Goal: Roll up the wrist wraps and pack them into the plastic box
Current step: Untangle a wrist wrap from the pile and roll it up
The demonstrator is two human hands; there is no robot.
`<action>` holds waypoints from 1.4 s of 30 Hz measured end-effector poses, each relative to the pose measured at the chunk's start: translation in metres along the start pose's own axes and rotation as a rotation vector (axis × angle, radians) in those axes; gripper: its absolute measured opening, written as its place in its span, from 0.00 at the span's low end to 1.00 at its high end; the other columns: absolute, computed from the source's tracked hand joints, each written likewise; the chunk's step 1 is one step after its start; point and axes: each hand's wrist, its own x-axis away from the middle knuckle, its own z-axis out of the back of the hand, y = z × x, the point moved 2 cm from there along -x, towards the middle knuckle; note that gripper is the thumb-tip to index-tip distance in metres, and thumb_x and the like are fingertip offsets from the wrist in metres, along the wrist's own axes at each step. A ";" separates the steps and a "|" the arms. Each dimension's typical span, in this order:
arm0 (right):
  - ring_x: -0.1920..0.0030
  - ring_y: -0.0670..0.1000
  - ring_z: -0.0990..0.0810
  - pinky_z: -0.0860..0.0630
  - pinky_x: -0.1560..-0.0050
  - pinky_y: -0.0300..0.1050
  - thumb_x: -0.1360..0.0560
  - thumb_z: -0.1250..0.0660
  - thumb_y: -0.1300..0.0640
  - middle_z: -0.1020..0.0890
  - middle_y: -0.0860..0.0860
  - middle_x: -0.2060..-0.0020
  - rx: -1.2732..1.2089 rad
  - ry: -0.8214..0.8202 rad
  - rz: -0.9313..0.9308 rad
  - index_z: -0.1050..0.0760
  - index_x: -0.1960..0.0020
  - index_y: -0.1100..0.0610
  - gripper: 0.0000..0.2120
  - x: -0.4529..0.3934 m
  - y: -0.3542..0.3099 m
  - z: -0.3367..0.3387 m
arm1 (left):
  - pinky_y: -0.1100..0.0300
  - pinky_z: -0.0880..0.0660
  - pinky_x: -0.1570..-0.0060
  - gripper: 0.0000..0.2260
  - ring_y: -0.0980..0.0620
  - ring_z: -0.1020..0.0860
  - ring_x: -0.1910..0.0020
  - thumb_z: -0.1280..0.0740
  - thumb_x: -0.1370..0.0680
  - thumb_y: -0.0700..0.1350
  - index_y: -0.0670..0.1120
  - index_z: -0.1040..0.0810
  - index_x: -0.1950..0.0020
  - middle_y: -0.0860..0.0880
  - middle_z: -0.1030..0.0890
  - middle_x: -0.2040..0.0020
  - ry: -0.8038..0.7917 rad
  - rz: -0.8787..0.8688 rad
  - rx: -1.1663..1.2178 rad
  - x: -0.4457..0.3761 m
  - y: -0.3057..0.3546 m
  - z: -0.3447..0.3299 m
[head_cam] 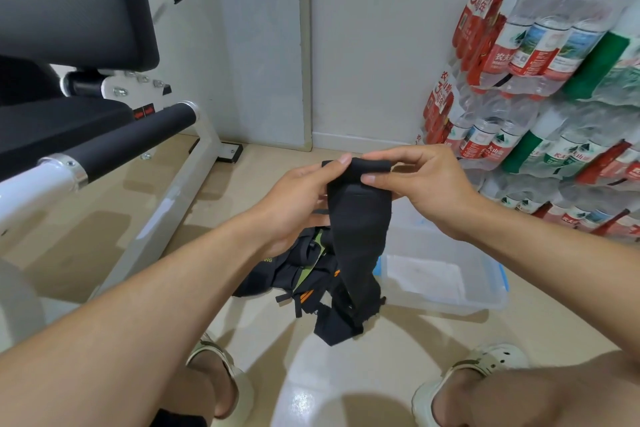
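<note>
A long black wrist wrap [358, 225] hangs in front of me, its top end folded over. My left hand [298, 199] pinches that top end from the left with thumb and fingers. My right hand [420, 180] pinches it from the right. The wrap's lower end trails down onto a pile of other black wraps [304, 274] with green and orange marks on the floor. A clear plastic box [446, 274] with blue clips stands on the floor just right of the pile, below my right hand.
A white gym machine with black padded rollers [131, 139] fills the left side. Shrink-wrapped packs of water bottles [540, 90] are stacked on the right. My two feet in pale clogs [485, 364] are at the bottom, on a beige tiled floor.
</note>
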 end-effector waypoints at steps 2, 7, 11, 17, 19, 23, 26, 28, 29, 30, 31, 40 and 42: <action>0.60 0.52 0.15 0.19 0.60 0.43 0.30 0.21 0.65 0.13 0.57 0.60 0.003 0.015 0.031 0.13 0.52 0.46 0.14 0.001 -0.001 -0.002 | 0.52 0.21 0.44 0.14 0.50 0.16 0.46 0.36 0.18 0.57 0.50 0.16 0.43 0.48 0.13 0.47 0.009 -0.012 0.000 0.000 0.000 0.000; 0.50 0.70 0.17 0.19 0.49 0.68 0.30 0.22 0.67 0.14 0.58 0.53 -0.001 0.006 0.043 0.12 0.51 0.48 0.15 0.000 0.002 -0.001 | 0.56 0.21 0.50 0.11 0.52 0.17 0.48 0.33 0.19 0.50 0.46 0.17 0.40 0.47 0.14 0.48 0.012 -0.016 0.060 -0.002 0.000 0.003; 0.50 0.59 0.14 0.17 0.44 0.60 0.33 0.20 0.59 0.13 0.52 0.50 -0.020 -0.075 -0.007 0.13 0.48 0.48 0.15 0.002 0.001 0.000 | 0.53 0.21 0.46 0.11 0.49 0.16 0.47 0.30 0.20 0.43 0.45 0.19 0.39 0.44 0.14 0.45 0.026 -0.034 0.103 -0.003 0.000 0.007; 0.48 0.52 0.13 0.18 0.48 0.46 0.34 0.23 0.54 0.12 0.51 0.49 -0.075 -0.111 -0.106 0.18 0.38 0.50 0.24 0.000 0.005 0.002 | 0.56 0.20 0.53 0.15 0.48 0.15 0.49 0.29 0.23 0.35 0.46 0.21 0.38 0.45 0.14 0.46 0.033 -0.090 0.141 -0.004 0.001 0.008; 0.47 0.53 0.13 0.17 0.48 0.47 0.34 0.23 0.55 0.12 0.53 0.48 -0.093 -0.131 -0.142 0.19 0.37 0.51 0.25 0.000 0.006 0.002 | 0.57 0.20 0.55 0.15 0.48 0.14 0.50 0.29 0.23 0.34 0.46 0.22 0.38 0.45 0.14 0.47 0.036 -0.097 0.141 -0.004 0.000 0.008; 0.50 0.54 0.12 0.17 0.51 0.49 0.31 0.22 0.59 0.12 0.54 0.49 -0.060 -0.105 -0.138 0.17 0.40 0.54 0.20 0.002 0.006 0.002 | 0.56 0.18 0.54 0.18 0.47 0.14 0.50 0.29 0.23 0.32 0.45 0.23 0.36 0.45 0.14 0.46 0.029 -0.090 0.142 -0.003 -0.001 0.005; 0.54 0.54 0.12 0.17 0.54 0.47 0.29 0.23 0.64 0.13 0.53 0.52 -0.041 -0.058 -0.092 0.16 0.45 0.52 0.14 0.002 0.005 0.000 | 0.53 0.17 0.52 0.18 0.48 0.15 0.49 0.29 0.23 0.33 0.43 0.24 0.35 0.45 0.14 0.46 0.032 -0.075 0.159 -0.004 -0.001 0.004; 0.55 0.54 0.13 0.16 0.54 0.48 0.28 0.23 0.66 0.13 0.52 0.52 -0.036 -0.049 -0.072 0.16 0.47 0.51 0.14 0.002 0.004 -0.001 | 0.53 0.18 0.52 0.17 0.47 0.15 0.47 0.28 0.23 0.36 0.42 0.23 0.35 0.44 0.14 0.45 0.007 -0.049 0.155 -0.002 -0.001 0.003; 0.55 0.55 0.13 0.16 0.53 0.49 0.28 0.24 0.66 0.13 0.52 0.52 -0.024 -0.050 -0.063 0.16 0.47 0.50 0.14 0.002 0.004 -0.001 | 0.54 0.18 0.51 0.16 0.46 0.15 0.46 0.28 0.23 0.39 0.43 0.22 0.36 0.44 0.14 0.44 -0.017 -0.032 0.141 -0.001 0.000 0.002; 0.54 0.57 0.12 0.16 0.52 0.51 0.28 0.23 0.65 0.13 0.52 0.52 -0.009 -0.049 -0.053 0.16 0.47 0.50 0.14 0.002 0.004 -0.001 | 0.54 0.19 0.49 0.14 0.46 0.15 0.46 0.28 0.22 0.43 0.44 0.20 0.37 0.44 0.14 0.44 -0.041 -0.015 0.121 0.000 0.000 0.001; 0.54 0.57 0.13 0.15 0.51 0.52 0.28 0.23 0.65 0.13 0.52 0.53 0.000 -0.046 -0.042 0.16 0.47 0.49 0.14 0.002 0.004 -0.001 | 0.52 0.19 0.46 0.13 0.46 0.15 0.45 0.29 0.21 0.47 0.46 0.19 0.37 0.44 0.14 0.44 -0.057 0.002 0.097 0.000 0.000 0.000; 0.57 0.57 0.15 0.16 0.49 0.54 0.31 0.21 0.68 0.13 0.59 0.57 0.023 0.003 0.026 0.14 0.53 0.47 0.17 0.002 0.004 -0.004 | 0.52 0.20 0.47 0.11 0.50 0.16 0.54 0.35 0.17 0.51 0.46 0.17 0.44 0.48 0.14 0.53 -0.010 0.035 0.072 -0.001 0.000 0.001; 0.54 0.61 0.14 0.16 0.48 0.57 0.31 0.21 0.69 0.13 0.61 0.57 0.017 -0.009 0.016 0.13 0.52 0.49 0.17 0.002 0.004 -0.004 | 0.54 0.20 0.50 0.07 0.52 0.17 0.56 0.33 0.18 0.48 0.47 0.18 0.45 0.49 0.15 0.54 0.008 0.030 0.094 -0.003 0.000 0.003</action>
